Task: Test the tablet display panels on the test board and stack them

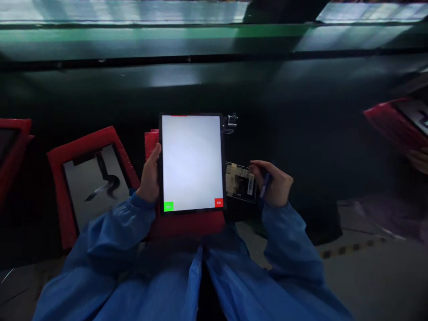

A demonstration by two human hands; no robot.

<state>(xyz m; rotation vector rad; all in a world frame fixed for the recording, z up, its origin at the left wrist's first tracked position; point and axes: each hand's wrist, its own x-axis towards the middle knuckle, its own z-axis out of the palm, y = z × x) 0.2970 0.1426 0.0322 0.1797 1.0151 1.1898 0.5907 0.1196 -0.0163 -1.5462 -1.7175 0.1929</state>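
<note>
A tablet-sized screen (192, 160) is lit plain white, with a green box at its lower left corner and a red box at its lower right. Its left edge is in my left hand (150, 176), thumb at the frame and the other fingers hidden. My right hand (276, 182) is closed around a slim dark blue pen (265, 186), which points down toward my sleeve. Its fingertips are at the edge of a small circuit board with a barcode label (250, 183), beside the screen. Behind and below the screen shows red padding (190, 224).
Left lies a screen panel (92, 187) in a red padded wrap (60, 196), with another red wrap (25, 129) beyond. A small clear-and-metal piece (230, 124) sits at the screen's upper right. At far right, another person's hand (419, 159) holds a red-wrapped panel (394, 120).
</note>
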